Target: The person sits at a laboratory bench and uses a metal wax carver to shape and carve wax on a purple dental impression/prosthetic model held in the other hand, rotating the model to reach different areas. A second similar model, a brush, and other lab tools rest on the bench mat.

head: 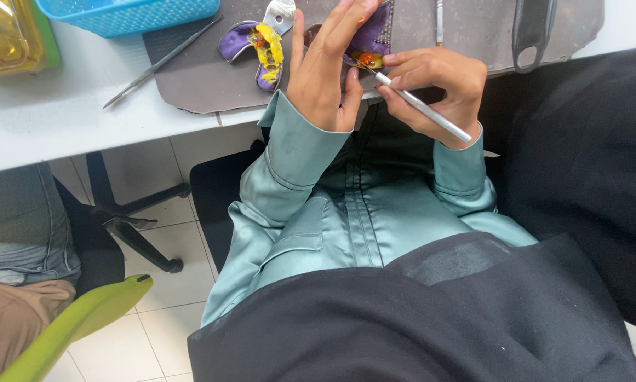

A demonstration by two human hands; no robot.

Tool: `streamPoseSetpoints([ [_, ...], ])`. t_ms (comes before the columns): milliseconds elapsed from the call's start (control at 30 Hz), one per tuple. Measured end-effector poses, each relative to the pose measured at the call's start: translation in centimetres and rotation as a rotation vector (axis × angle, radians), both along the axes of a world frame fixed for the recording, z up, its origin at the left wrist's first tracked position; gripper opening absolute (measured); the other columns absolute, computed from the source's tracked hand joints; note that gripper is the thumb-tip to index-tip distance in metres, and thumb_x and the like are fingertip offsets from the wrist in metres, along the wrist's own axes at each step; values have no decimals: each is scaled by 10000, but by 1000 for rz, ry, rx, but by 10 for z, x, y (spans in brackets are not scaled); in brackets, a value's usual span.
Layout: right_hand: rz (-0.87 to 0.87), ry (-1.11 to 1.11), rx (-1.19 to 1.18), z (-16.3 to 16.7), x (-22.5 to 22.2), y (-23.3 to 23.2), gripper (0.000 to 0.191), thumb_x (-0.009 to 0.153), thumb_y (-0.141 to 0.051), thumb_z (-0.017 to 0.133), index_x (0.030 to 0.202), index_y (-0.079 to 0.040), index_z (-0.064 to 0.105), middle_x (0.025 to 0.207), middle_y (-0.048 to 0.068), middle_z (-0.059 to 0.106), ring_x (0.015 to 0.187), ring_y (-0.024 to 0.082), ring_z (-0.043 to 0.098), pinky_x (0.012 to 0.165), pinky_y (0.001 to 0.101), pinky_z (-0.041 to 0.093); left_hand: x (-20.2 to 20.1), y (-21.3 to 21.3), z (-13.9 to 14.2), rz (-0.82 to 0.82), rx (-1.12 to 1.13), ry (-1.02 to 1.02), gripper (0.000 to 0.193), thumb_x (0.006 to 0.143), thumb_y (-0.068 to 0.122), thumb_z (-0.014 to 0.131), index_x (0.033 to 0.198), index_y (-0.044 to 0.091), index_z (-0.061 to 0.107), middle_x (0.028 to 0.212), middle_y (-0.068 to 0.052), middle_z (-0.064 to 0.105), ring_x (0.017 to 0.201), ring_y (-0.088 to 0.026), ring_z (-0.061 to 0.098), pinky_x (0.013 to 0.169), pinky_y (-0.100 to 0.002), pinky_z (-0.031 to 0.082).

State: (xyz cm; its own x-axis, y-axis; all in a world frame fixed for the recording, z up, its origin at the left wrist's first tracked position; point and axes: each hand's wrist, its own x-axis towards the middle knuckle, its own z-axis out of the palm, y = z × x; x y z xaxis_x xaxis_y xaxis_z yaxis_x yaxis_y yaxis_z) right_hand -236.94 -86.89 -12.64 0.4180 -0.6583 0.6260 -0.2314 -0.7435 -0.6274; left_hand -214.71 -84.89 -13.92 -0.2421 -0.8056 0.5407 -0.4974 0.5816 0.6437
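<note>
Head view: two hands are working on a purple dental cast at the counter edge.

The left hand point(325, 74) is closing its grip around the purple cast point(371, 37), fingers stretching up over it, holding it above the grey mat point(190, 88). The right hand point(438, 85) is pinching a thin metal carving tool point(424, 107), its tip touching the orange wax point(367, 59). I think short, light strokes are best here. A second purple cast point(255, 44) is lying nearby on the mat.
</note>
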Motion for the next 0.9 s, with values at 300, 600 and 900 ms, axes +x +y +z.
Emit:
streamPoseSetpoints([
  [300,11,17,-15,1,-1,-1,237,878,89,894,960,36,678,955,170,741,1047,325,771,931,387,640,-1,-1,0,-3,6,14,649,1044,-94,611,1572,149,322,1603,38,424,1561,-182,391,1297,-517,183],
  [600,9,44,-18,1,-3,-1,231,866,85,892,958,37,685,960,172,747,1071,335,770,906,367,626,1,0,1,-5,18,1,645,1043,-92,605,1574,144,324,1604,35,425,1565,-173,390,1295,-502,203],
  [900,0,68,-11,3,-4,-1,227,854,75,896,944,36,691,964,179,749,1078,330,771,893,352,623,0,-1,1,2,10,4,650,1029,-95,600,1570,142,329,1606,41,426,1565,-170,387,1292,-495,209],
])
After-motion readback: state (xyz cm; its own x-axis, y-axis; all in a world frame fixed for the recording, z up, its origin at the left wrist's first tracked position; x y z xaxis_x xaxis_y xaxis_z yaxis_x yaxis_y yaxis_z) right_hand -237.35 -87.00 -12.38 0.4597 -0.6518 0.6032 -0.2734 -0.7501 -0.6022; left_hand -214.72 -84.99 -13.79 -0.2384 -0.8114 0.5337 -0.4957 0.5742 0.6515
